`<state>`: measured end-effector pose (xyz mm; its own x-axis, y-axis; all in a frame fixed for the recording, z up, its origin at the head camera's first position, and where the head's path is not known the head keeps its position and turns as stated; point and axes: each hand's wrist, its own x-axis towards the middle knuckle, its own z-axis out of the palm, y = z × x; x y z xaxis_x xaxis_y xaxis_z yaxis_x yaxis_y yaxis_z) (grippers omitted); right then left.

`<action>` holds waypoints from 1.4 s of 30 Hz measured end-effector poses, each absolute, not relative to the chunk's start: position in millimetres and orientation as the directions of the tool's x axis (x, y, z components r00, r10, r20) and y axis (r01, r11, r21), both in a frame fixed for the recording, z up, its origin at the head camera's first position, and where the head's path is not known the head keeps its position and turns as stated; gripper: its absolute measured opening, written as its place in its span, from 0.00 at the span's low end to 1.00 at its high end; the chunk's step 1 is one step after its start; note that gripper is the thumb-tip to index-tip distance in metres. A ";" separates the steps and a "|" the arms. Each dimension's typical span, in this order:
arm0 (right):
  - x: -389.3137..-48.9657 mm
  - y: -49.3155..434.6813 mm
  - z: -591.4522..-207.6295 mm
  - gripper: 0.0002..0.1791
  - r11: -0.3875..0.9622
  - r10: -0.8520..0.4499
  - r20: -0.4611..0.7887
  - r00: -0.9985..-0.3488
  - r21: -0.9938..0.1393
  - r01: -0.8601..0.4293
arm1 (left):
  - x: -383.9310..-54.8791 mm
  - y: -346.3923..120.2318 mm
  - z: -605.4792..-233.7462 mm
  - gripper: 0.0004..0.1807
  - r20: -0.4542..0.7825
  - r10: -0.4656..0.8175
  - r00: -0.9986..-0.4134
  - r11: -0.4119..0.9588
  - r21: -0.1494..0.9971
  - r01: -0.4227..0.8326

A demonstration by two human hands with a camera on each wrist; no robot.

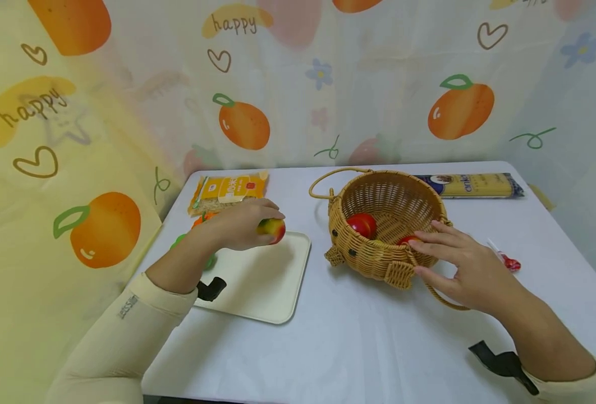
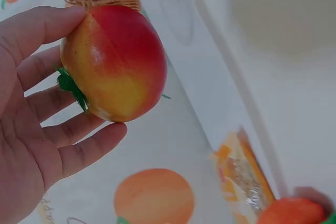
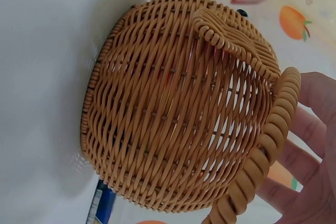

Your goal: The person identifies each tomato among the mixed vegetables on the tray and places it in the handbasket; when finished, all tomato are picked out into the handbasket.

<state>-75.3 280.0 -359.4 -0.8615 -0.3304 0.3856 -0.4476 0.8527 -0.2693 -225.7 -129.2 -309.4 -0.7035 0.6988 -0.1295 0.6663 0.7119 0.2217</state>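
My left hand (image 1: 250,224) holds a red-and-yellow toy fruit (image 2: 118,64) above the cream tray (image 1: 278,314). Thumb and fingertips lie around the fruit, and its green leafy top (image 2: 71,87) faces the palm. To the right stands a wicker basket (image 1: 374,258) with animal-like eyes and a snout. Inside it lie a red fruit (image 1: 362,224) and a second red one, mostly hidden behind the rim. My right hand (image 1: 472,269) rests at the basket's right rim with its fingers fairly straight. In the right wrist view, those fingers lie behind the basket's twisted handle (image 3: 262,156).
A yellow food packet (image 1: 229,189) lies at the back left. Behind the basket is a long blue-and-yellow packet (image 1: 472,185). A red-wrapped item (image 1: 511,262) lies right of the basket. Orange and green things sit partly hidden behind the left forearm.
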 end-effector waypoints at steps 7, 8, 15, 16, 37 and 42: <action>-75.4 279.5 -359.0 0.28 0.860 -0.326 0.373 -0.869 -0.265 -0.436 | -226.8 -102.6 -290.4 0.24 -0.109 0.738 -0.666 0.670 0.236 0.704; -75.4 279.7 -359.2 0.28 0.860 -0.326 0.375 -0.868 -0.264 -0.438 | -226.7 -98.3 -287.9 0.24 -0.103 0.744 -0.660 0.663 0.236 0.711; -74.5 279.8 -359.3 0.27 0.862 -0.320 0.359 -0.877 -0.274 -0.427 | -227.5 -67.3 -274.5 0.24 -0.048 0.793 -0.607 0.600 0.225 0.767; -74.3 279.7 -359.2 0.27 0.863 -0.318 0.354 -0.879 -0.276 -0.423 | -227.7 -62.8 -272.7 0.24 -0.038 0.801 -0.598 0.590 0.223 0.776; -73.8 279.1 -359.1 0.26 0.850 -0.324 0.372 -0.870 -0.290 -0.441 | -229.4 29.3 -268.7 0.27 -0.077 0.874 -0.480 0.486 0.187 0.854; -73.7 279.2 -358.5 0.27 0.856 -0.323 0.356 -0.877 -0.286 -0.431 | -225.2 51.4 -279.8 0.27 -0.126 0.873 -0.471 0.487 0.158 0.859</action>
<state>-73.7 279.2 -358.5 -0.8769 -0.3226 0.3563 -0.4311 0.8557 -0.2862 -225.2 51.4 -279.8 -0.4715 0.8729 -0.1257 0.8591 0.4868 0.1578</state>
